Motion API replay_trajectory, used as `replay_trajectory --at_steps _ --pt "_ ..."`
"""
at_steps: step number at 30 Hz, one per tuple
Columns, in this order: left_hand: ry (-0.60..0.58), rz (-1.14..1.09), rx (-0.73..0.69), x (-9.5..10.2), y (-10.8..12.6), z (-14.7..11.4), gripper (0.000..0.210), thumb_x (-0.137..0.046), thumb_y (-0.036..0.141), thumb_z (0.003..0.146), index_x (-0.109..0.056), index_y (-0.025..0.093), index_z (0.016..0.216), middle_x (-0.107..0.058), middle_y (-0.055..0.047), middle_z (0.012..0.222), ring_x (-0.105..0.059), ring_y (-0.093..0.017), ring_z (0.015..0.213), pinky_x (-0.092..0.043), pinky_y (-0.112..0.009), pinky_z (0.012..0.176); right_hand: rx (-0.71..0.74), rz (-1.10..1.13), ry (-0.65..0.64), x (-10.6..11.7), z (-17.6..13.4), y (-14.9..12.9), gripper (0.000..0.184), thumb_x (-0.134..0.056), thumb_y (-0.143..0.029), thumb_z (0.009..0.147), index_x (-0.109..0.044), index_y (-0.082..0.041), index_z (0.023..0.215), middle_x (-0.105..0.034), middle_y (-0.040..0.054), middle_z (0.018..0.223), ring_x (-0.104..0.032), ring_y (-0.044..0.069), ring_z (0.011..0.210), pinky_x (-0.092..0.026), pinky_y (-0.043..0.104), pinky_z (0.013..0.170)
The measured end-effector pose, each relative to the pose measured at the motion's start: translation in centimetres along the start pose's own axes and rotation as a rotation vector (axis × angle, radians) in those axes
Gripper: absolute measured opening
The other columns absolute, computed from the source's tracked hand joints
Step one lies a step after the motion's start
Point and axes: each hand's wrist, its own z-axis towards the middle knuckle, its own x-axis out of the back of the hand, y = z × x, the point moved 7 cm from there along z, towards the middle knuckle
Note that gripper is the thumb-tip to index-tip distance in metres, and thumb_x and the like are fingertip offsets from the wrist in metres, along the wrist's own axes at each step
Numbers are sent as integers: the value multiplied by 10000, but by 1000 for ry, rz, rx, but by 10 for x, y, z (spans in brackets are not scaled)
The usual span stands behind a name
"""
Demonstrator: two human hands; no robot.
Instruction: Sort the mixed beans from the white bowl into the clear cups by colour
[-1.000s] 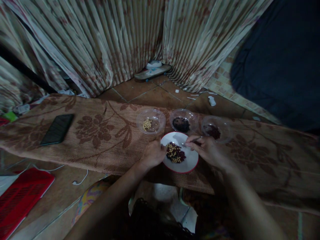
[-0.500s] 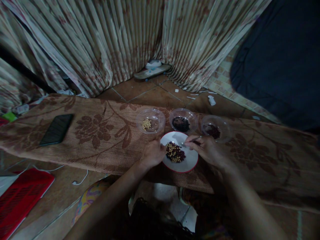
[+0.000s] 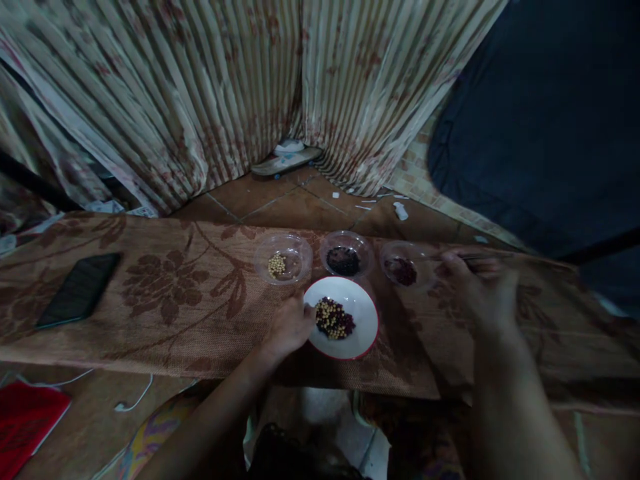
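no readable words, brands, numbers or signs, pale papers (image 3: 106,207) beside the curtain (image 3: 240,100) too blurred to read, bluish markings on the skateboard (image 3: 300,158) too dim to make out, phone (image 3: 80,288) face dark

Bowl (image 3: 364,327) set between the two hands, three tubs ranged beyond it.
The bowl's left rim is held by the left hand (image 3: 290,325), and mixed beans (image 3: 334,319) are gathered inside, toward that hand. Straight ahead of it the left tub (image 3: 301,251) is placed; the middle tub (image 3: 369,251) is set beyond the bowl, and the right tub (image 3: 424,272) just left of the right hand (image 3: 483,287), in which a thin utensil (image 3: 467,256) is held. All tubs are rested on the cloth (image 3: 165,347), as is a phone (image 3: 80,290), well left of the left hand. Farther ahead, beyond the tubs, a skateboard (image 3: 286,163) is left on the floor (image 3: 273,200) before the curtain (image 3: 240,87).
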Motion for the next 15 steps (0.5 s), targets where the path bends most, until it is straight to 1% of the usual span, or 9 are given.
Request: replay_trajectory --at_steps 1,3,4,6,8,10,12,14,15 --pt "6 5 -1 0 0 1 328 -388 218 844 -535 132 1124 -678 -121 1004 -638 -207 921 -469 -308 836 -25 -63 11 3 2 7 270 -632 -436 765 -662 -170 733 -641 62 604 -583 186 514 -429 293 456" --pt "19 26 -2 0 -1 1 318 -390 227 842 -543 130 1103 -678 -122 995 -637 -208 917 -470 -310 833 -17 -172 -2 2 4 13 313 -621 -463 765 -664 -160 701 -641 75 596 -588 200 518 -429 306 460" --pt "22 38 -2 0 -2 2 308 -389 233 841 -551 128 1081 -680 -124 982 -639 -211 906 -473 -312 825 3 -179 -10 -1 3 12 314 -621 -466 763 -664 -162 700 -648 76 613 -596 204 536 -438 309 470" --pt "23 49 -1 0 -2 2 287 -387 231 836 -564 124 1035 -682 -126 952 -642 -214 878 -480 -314 805 32 -78 -63 -13 -1 6 280 -630 -456 759 -665 -179 745 -661 59 660 -606 200 575 -465 307 500" --pt "15 30 -18 0 -1 1 274 -387 216 832 -566 133 1022 -684 -118 948 -642 -208 872 -482 -309 803 36 78 -234 -34 -10 -6 248 -637 -445 758 -660 -198 760 -655 30 662 -600 177 580 -481 292 524" --pt "5 4 -26 0 1 0 276 -393 206 831 -560 145 1042 -684 -108 960 -641 -201 877 -483 -308 810 59 162 -493 -60 -26 -21 246 -645 -440 755 -657 -196 721 -640 16 641 -589 158 579 -480 275 547" --pt "7 -9 -25 1 2 -1 287 -398 208 834 -550 146 1070 -681 -114 976 -640 -208 888 -484 -317 813 70 187 -742 -83 -46 -30 266 -624 -446 774 -665 -186 739 -651 23 674 -595 156 611 -479 270 573" --pt "14 -7 -12 1 1 -1 298 -394 214 840 -542 139 1088 -679 -128 979 -642 -221 889 -489 -328 804 63 169 -888 -98 -61 -31 294 -591 -461 796 -671 -179 780 -662 29 707 -596 158 630 -472 268 573" --pt "15 -4 -8 0 0 -1 300 -392 214 843 -541 138 1091 -678 -131 980 -642 -226 890 -489 -331 803 62 152 -919 -103 -66 -30 306 -581 -469 801 -672 -177 782 -665 32 717 -595 159 636 -465 265 567"
